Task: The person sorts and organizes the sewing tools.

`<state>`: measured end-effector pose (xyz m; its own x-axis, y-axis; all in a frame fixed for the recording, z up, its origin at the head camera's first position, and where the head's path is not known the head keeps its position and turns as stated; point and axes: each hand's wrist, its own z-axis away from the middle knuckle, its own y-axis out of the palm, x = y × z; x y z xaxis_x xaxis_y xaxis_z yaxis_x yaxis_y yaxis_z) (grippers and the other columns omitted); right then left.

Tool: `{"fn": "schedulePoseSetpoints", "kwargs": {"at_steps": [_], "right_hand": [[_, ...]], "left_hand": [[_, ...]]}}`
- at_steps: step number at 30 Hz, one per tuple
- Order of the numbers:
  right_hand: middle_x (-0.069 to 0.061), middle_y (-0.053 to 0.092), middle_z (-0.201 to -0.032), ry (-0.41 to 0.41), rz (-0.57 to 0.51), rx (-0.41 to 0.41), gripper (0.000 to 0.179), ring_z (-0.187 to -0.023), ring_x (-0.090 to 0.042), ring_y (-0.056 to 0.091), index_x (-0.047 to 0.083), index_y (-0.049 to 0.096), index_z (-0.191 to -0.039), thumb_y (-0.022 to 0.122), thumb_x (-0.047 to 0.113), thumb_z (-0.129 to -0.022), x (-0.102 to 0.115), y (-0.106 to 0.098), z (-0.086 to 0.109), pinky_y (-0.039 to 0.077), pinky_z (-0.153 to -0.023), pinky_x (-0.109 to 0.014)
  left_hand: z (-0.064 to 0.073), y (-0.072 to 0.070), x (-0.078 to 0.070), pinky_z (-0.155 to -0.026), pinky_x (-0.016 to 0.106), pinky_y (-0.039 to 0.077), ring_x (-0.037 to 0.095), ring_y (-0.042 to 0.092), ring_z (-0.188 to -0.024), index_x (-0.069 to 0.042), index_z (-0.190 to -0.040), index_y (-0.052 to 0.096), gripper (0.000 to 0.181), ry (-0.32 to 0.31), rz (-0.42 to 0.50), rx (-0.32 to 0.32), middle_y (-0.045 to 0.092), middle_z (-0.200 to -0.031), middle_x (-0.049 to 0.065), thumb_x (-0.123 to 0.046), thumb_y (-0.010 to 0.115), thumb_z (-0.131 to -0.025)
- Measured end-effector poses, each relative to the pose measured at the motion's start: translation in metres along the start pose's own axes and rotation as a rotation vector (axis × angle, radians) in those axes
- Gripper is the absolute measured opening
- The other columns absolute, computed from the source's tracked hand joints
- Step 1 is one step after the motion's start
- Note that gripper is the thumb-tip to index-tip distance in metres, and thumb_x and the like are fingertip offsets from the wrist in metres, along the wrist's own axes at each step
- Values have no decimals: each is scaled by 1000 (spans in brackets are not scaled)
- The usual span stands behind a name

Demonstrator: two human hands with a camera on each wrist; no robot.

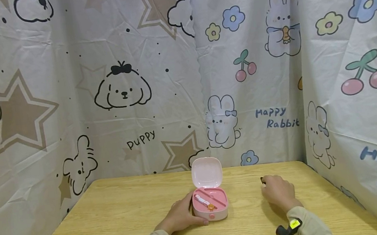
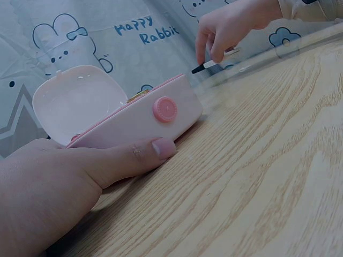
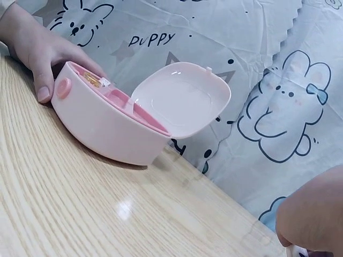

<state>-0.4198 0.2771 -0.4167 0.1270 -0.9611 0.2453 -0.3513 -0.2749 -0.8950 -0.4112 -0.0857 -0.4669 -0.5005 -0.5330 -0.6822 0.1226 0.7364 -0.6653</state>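
Note:
A small pale pink jewelry box (image 1: 220, 214) stands on the table with its lid (image 1: 207, 173) raised. My left hand (image 1: 180, 216) grips its left side, the thumb along the front beside a round pink button (image 2: 165, 110). Inside the pink divided tray lies a white strap-like piece (image 1: 203, 201) with a round gold part (image 1: 211, 207) at its front end. To the right of the box, my right hand (image 1: 279, 192) pinches a slim white stick (image 2: 210, 63) with a black tip, close over the table. The fingers hide part of the stick.
The wooden table (image 1: 122, 211) extends to both sides of the box. Printed curtains (image 1: 131, 125) hang along its back and both sides. A dark wrist camera is strapped on each sleeve.

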Motion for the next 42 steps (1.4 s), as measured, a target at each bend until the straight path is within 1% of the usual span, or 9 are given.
{"fn": "schedulePoseSetpoints", "kwargs": {"at_steps": [4,7,9,13,20,24,28,34,42], "right_hand": [[-20,73,-110,-18,-12,-25,33,-91,-45,68,5,76,-118,62,8,-88,6,-3,0,51,-66,-62],[-20,72,-113,-20,-14,-32,37,-93,-44,68,5,76,-119,62,6,-85,12,-6,0,51,-68,-64],[-21,72,-116,-21,-11,-32,40,-96,-45,68,4,75,-121,61,5,-84,16,-8,-1,51,-70,-64],[-21,71,-114,-34,-2,-34,38,-95,-42,68,4,75,-120,61,4,-85,24,-12,-1,53,-69,-61],[-17,73,-112,-78,-12,-59,36,-81,-28,64,5,77,-117,63,4,-84,40,-20,1,52,-61,-52],[-15,73,-111,-108,-7,-64,36,-83,-28,65,6,77,-117,63,5,-84,48,-23,1,51,-59,-50],[-14,74,-111,-128,-2,-68,35,-86,-30,67,7,77,-117,63,6,-85,56,-25,2,51,-59,-51],[-13,74,-107,-170,3,-100,33,-92,-34,69,7,78,-113,64,5,-83,67,-27,6,52,-59,-52],[-11,75,-101,-222,28,-123,29,-90,-31,71,8,79,-109,69,6,-82,82,-23,9,52,-59,-49]], "left_hand": [[1,-1,0,-117,60,28,29,42,-143,-16,-163,32,117,3,0,2,47,-157,2,-54,93,-71],[1,-1,-1,-116,61,28,29,42,-143,-17,-163,32,117,4,2,3,47,-157,2,-54,93,-71],[1,-1,0,-116,61,28,29,42,-143,-17,-163,32,117,6,3,3,47,-157,1,-54,93,-71],[1,-1,0,-116,61,28,29,42,-143,-17,-163,32,116,11,-3,2,47,-157,0,-55,92,-71],[0,-1,1,-116,62,27,29,42,-143,-17,-163,32,117,6,2,3,47,-157,1,-56,92,-71],[0,-1,1,-116,62,27,29,41,-143,-17,-163,32,117,4,-3,5,46,-157,2,-56,92,-71],[0,-1,1,-116,61,27,29,42,-143,-16,-163,32,117,11,4,6,47,-157,2,-55,93,-71],[0,-1,0,-116,61,28,29,42,-142,-17,-162,33,116,16,14,9,48,-156,1,-55,93,-71],[0,-1,0,-116,60,29,28,42,-143,-17,-163,33,116,13,6,5,48,-156,0,-55,93,-71]]}}
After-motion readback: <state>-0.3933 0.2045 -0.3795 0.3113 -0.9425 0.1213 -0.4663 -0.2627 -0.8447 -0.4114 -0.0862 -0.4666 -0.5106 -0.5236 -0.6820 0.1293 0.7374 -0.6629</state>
